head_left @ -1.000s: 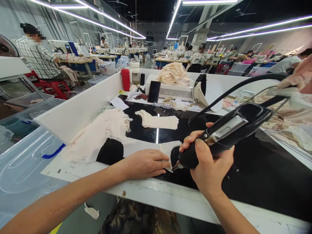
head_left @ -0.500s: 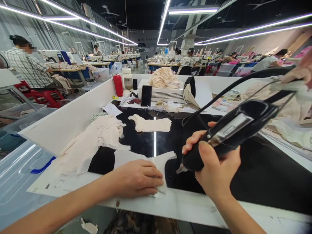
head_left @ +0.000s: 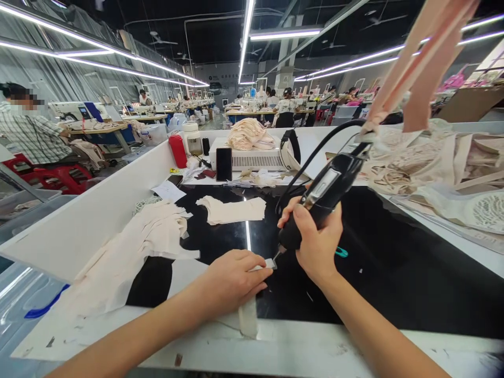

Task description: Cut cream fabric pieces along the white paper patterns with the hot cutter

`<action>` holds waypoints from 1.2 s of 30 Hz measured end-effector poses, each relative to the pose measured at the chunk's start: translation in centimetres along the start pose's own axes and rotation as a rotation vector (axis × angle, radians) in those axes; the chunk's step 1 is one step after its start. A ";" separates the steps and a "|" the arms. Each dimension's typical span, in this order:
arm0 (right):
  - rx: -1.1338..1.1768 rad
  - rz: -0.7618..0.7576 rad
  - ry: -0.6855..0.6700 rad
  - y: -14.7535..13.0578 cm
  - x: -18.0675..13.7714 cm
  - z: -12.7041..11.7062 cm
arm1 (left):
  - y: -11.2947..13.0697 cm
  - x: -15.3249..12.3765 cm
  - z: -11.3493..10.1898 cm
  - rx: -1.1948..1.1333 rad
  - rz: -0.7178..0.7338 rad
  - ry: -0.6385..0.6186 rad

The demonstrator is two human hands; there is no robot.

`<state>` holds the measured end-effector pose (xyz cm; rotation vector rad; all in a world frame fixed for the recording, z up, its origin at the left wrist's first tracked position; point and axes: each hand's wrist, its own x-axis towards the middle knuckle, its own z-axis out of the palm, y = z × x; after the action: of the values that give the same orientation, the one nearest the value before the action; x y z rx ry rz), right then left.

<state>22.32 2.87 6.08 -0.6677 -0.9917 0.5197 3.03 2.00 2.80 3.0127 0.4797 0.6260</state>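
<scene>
My left hand (head_left: 230, 281) lies over a pale cut fabric piece (head_left: 187, 275) on the black tabletop (head_left: 378, 278). Its fingers are stretched out and press down near the piece's right end; part of the cloth is hidden beneath them. My right hand (head_left: 318, 241) is wrapped around a black corded electric hand tool (head_left: 331, 189) with a silver lever. The tool leans down to the left, its thin metal tip (head_left: 279, 253) at the cloth's edge beside my left fingertips; whether it touches I cannot tell. Pink fabric strips (head_left: 425, 68) are tied at the tool's upper end.
A fanned pile of pale pieces (head_left: 129, 247) lies at left, and a small cream stack (head_left: 236, 210) farther back. A phone (head_left: 224, 164) leans on a white vented box (head_left: 260, 160). Heaped lace and fabric (head_left: 429, 157) fill the right side. A teal object (head_left: 340, 252) lies behind my right wrist.
The tool in my right hand has moved left and its tip is now at the cloth's edge. My left fingers have shifted toward that tip. The view has swung somewhat right.
</scene>
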 end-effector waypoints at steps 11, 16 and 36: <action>-0.060 -0.005 -0.006 1.0 -0.2 0.1 | -0.7 0.7 1.6 0.110 -0.076 -0.090; -0.062 -0.003 -0.010 0.9 -0.2 -0.1 | -0.6 0.4 1.4 0.084 -0.106 -0.091; -0.023 0.005 -0.037 0.5 -0.2 -0.1 | -0.8 0.4 1.6 0.074 -0.071 -0.049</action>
<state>22.30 3.05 5.61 -0.6836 -1.0323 0.5267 3.76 2.91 1.37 3.0555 0.6183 0.5402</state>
